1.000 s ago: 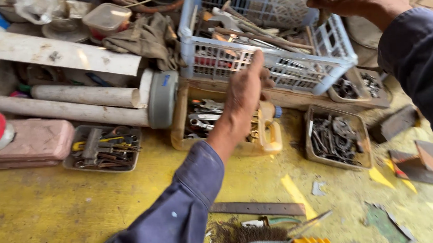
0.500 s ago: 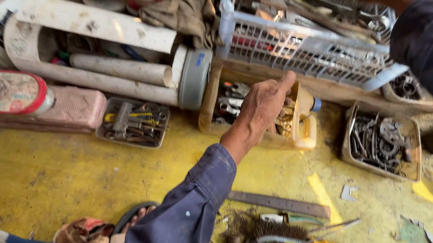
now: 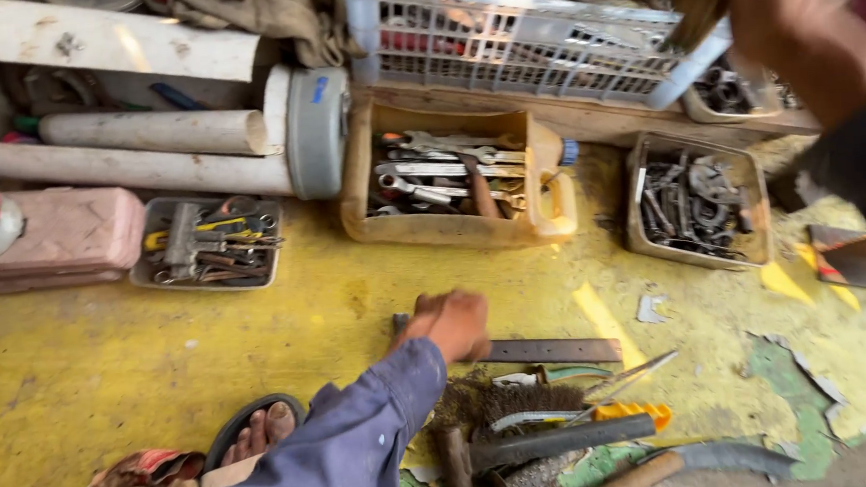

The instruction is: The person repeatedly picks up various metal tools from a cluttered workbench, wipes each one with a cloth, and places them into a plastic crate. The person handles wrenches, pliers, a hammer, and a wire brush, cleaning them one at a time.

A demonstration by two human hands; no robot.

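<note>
Left hand (image 3: pixel 451 325) dropped from cut-open jug (image 3: pixel 454 180), fingers touching flat metal bar (image 3: pixel 550 350)

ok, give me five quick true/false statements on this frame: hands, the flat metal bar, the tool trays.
1. The left hand rests on one end of the flat metal bar. True.
2. The right hand is down on the yellow floor. False: it is raised near the white plastic basket.
3. The cut yellow jug holds wrenches. True.
4. The white pipes stand upright. False: they lie on their sides.
5. The wire brush lies inside the grey tray. False: it lies on the floor near the bar.
</note>
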